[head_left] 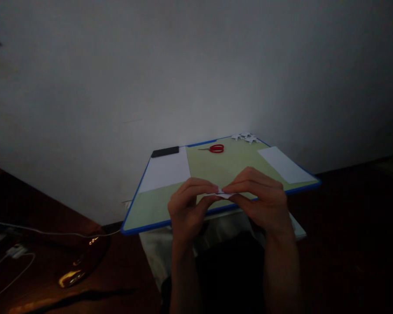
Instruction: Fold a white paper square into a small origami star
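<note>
Both hands pinch one small folded piece of white paper [225, 196] above the near edge of the table. My left hand [189, 205] is closed on its left end, thumb below and fingers on top. My right hand [261, 198] grips the right end in the same way. Much of the paper is hidden behind the fingertips, so its exact shape is unclear. Past the hands lie red-handled scissors [216, 148], their blades pointing left. Several small folded white paper pieces [246, 137] are heaped at the far right corner.
The pale green tabletop [150, 212] has a blue rim and stands against a grey wall. On its left lies a white sheet [167, 169] with a dark flat object [165, 151] at its top. Another white sheet [286, 165] rests at right. A white cable [52, 233] runs at left.
</note>
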`<state>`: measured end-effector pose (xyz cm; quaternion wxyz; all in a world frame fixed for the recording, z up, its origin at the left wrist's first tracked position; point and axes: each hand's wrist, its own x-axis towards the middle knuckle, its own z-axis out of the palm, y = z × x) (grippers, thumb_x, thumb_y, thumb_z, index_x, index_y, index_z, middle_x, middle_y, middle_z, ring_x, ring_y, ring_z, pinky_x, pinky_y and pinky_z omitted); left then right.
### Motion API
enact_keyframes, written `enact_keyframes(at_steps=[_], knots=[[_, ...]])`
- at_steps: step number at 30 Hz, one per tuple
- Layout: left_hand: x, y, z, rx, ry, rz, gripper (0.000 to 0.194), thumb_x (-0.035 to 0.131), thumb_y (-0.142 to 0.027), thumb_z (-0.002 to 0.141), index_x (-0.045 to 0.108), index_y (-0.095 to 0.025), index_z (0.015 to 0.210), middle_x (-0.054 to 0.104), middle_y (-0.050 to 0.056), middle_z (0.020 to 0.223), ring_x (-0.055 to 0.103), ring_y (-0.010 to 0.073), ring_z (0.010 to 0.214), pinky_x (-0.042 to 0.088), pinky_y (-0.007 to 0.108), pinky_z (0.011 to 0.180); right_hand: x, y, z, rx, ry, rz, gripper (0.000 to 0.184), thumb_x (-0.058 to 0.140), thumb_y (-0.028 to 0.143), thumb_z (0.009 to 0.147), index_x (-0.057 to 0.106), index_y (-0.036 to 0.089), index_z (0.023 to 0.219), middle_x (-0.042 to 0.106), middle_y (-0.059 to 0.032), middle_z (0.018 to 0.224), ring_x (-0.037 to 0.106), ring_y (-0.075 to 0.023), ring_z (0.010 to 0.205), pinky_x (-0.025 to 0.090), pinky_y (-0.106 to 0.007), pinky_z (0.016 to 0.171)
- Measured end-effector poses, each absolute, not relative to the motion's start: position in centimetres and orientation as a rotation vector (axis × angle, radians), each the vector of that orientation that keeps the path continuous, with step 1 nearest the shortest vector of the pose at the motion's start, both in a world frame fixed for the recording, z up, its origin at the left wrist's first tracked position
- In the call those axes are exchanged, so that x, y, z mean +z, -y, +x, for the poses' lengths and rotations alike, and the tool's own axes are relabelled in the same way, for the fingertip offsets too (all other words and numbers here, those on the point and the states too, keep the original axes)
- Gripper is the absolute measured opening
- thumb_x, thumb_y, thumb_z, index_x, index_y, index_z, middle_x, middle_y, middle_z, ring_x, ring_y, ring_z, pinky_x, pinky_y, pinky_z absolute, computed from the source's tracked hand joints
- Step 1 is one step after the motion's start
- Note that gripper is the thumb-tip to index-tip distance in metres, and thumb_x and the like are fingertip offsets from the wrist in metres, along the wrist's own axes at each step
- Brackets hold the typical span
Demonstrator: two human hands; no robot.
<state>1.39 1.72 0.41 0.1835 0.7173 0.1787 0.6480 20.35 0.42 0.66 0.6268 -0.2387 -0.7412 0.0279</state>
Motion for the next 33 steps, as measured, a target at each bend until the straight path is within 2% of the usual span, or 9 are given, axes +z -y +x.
enact_keyframes(at_steps=[5, 9, 13, 17, 19, 22, 24, 28, 33], knots=[[-0.1, -1.9, 1.7, 1.744, -0.379, 1.879, 0.021, 0.092, -0.018, 0.079, 0.080, -0.022, 0.097, 0.078, 0.004, 0.090, 0.073, 0.0178, 0.085, 0.060, 0.031, 0.075, 0.3, -0.6, 20.7, 0.158, 1.667, -0.444, 0.024, 0.081, 0.006, 0.088, 0.085, 0.026, 0.101, 0.076, -0.0013, 0.078, 0.067, -0.0176, 0.071, 0.050, -0.036, 0.066], [0.1, -1.8, 2.2, 1.788, -0.262, 1.820, 0.015, 0.091, -0.017, 0.080, 0.079, -0.022, 0.088, 0.077, 0.002, 0.081, 0.073, 0.0174, 0.078, 0.060, 0.032, 0.072, -0.1, -0.6, 20.9, 0.242, 1.647, -0.401, 0.026, 0.082, 0.010, 0.088, 0.086, 0.031, 0.103, 0.078, -0.0005, 0.077, 0.068, -0.0186, 0.070, 0.051, -0.037, 0.065], [0.2, -1.6, 2.7, 1.870, -0.349, 1.740, 0.014, 0.092, -0.021, 0.080, 0.078, -0.023, 0.083, 0.075, 0.001, 0.074, 0.071, 0.0166, 0.072, 0.059, 0.031, 0.068, -0.3, -0.9, 20.5, 0.377, 1.590, -0.435, 0.029, 0.085, 0.010, 0.085, 0.085, 0.033, 0.102, 0.078, 0.0000, 0.082, 0.069, -0.0172, 0.071, 0.052, -0.034, 0.063], [0.2, -1.5, 2.6, 1.935, -0.548, 1.650, 0.015, 0.093, -0.020, 0.078, 0.077, -0.022, 0.079, 0.074, -0.001, 0.072, 0.069, 0.0130, 0.068, 0.056, 0.025, 0.064, -0.6, -1.6, 19.5, 0.538, 1.511, -0.516, 0.017, 0.090, 0.017, 0.081, 0.085, 0.030, 0.091, 0.077, 0.0004, 0.079, 0.068, -0.0166, 0.071, 0.051, -0.032, 0.064], [0.0, -1.6, 2.7, 1.974, -0.570, 1.582, 0.014, 0.092, -0.018, 0.079, 0.079, -0.022, 0.083, 0.075, -0.002, 0.075, 0.070, 0.0116, 0.071, 0.056, 0.023, 0.066, -0.7, -1.9, 18.8, 0.603, 1.415, -0.529, 0.013, 0.092, 0.019, 0.079, 0.084, 0.029, 0.084, 0.075, 0.0019, 0.075, 0.066, -0.0158, 0.069, 0.049, -0.031, 0.064], [-0.3, -1.8, 2.8, 1.948, -0.522, 1.517, 0.020, 0.094, -0.020, 0.077, 0.081, -0.024, 0.092, 0.078, -0.001, 0.083, 0.073, 0.0130, 0.078, 0.059, 0.024, 0.072, -0.8, -2.3, 17.6, 0.742, 1.217, -0.560, 0.015, 0.095, 0.027, 0.073, 0.080, 0.026, 0.072, 0.070, 0.0040, 0.069, 0.061, -0.0150, 0.067, 0.047, -0.030, 0.064], [-0.6, -2.0, 2.9, 1.922, -0.513, 1.504, 0.017, 0.093, -0.022, 0.079, 0.081, -0.023, 0.091, 0.078, -0.001, 0.083, 0.073, 0.0139, 0.079, 0.059, 0.026, 0.074, -0.8, -2.5, 17.0, 0.839, 1.154, -0.576, 0.019, 0.096, 0.032, 0.071, 0.078, 0.025, 0.070, 0.069, 0.0042, 0.069, 0.061, -0.0152, 0.068, 0.048, -0.031, 0.066], [-0.9, -2.0, 3.0, 1.999, -0.549, 1.479, 0.010, 0.088, -0.024, 0.085, 0.078, -0.023, 0.083, 0.073, -0.001, 0.079, 0.068, 0.0130, 0.076, 0.055, 0.027, 0.074, -0.5, -2.6, 16.6, 0.945, 1.223, -0.580, 0.017, 0.093, 0.034, 0.076, 0.079, 0.024, 0.073, 0.069, 0.0034, 0.071, 0.061, -0.0152, 0.070, 0.049, -0.031, 0.070], [-0.9, -1.7, 2.9, 2.036, -0.548, 1.463, 0.011, 0.086, -0.023, 0.087, 0.076, -0.024, 0.082, 0.072, -0.003, 0.079, 0.066, 0.0121, 0.076, 0.053, 0.025, 0.073, -0.8, -2.6, 17.1, 0.848, 1.348, -0.537, 0.011, 0.088, 0.032, 0.083, 0.078, 0.025, 0.082, 0.071, 0.0018, 0.080, 0.063, -0.0172, 0.077, 0.050, -0.033, 0.073]])
